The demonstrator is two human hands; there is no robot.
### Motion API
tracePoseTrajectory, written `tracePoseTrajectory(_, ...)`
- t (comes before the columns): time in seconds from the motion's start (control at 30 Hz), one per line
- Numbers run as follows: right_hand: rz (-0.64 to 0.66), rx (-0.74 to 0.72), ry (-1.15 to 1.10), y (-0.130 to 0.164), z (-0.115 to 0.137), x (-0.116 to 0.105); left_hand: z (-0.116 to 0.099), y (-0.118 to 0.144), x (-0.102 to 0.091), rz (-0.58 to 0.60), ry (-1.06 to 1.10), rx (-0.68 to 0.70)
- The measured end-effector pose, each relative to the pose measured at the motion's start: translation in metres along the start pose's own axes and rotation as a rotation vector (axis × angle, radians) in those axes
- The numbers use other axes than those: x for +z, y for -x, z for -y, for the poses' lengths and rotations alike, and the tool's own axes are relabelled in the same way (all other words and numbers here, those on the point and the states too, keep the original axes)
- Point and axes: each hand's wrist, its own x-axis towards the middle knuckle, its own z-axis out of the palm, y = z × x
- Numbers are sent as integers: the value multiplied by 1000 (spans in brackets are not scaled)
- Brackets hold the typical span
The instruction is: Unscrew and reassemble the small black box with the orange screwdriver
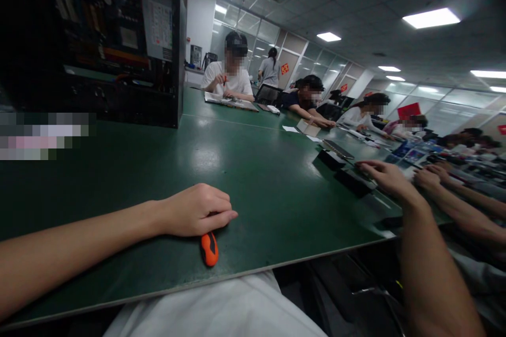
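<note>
The computer case [118, 42] stands open-sided and upright at the far left of the table [253, 179], its boards and cabling on show, and nothing in view touches it; judged from that, the work on it is either not begun or paused, with no loose part or screw to be seen on the mat between it and the person. The left hand [195, 210] lies curled, knuckles up, on the near part of the table, its fingers closed over one end of a screwdriver [209, 248] whose orange-and-black handle sticks out toward the table edge; the tip is hidden under the hand, so whether it bears on anything cannot be told. The right hand [385, 176] reaches far to the right, fingers spread flat and apart, resting on or just above a black box [353, 181] near the table's right edge; it grips nothing that shows. A second arm [454, 205] beside it belongs to a neighbour. The table is covered by a dark green mat, glossy under the ceiling lights [430, 18], and runs long through an open office with glass partitions, where several seated people [229, 76] bend over their own flat parts.
</note>
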Motion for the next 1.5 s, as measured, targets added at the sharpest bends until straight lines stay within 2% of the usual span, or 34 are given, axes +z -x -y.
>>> tracePoseTrajectory(0.17,-239,41,-235,-39,14,-7,-1,-1,0,0,26,-25)
tracePoseTrajectory(0.23,-329,33,-252,-57,26,-8,-1,-1,0,2,25,-29)
tracePoseTrajectory(0.3,-366,9,-220,-69,38,-9,-1,-1,0,5,22,-29)
tracePoseTrajectory(0.43,-299,-95,-48,-75,52,-4,1,0,0,2,10,-27)
tracePoseTrajectory(0.53,-253,-142,77,-67,49,10,1,1,0,-7,-3,-19)
tracePoseTrajectory(0.77,-212,-56,269,-49,23,52,0,0,0,-10,-7,-10)
tracePoseTrajectory(0.97,-114,-4,374,-55,20,61,2,1,0,-5,-12,4)
tracePoseTrajectory(1.17,-101,8,372,-55,20,62,3,1,1,-34,-6,10)
tracePoseTrajectory(1.37,-117,-63,254,-60,19,61,6,3,1,7,1,80)
tracePoseTrajectory(1.5,-14,-52,125,-66,13,64,10,6,-2,-37,20,91)
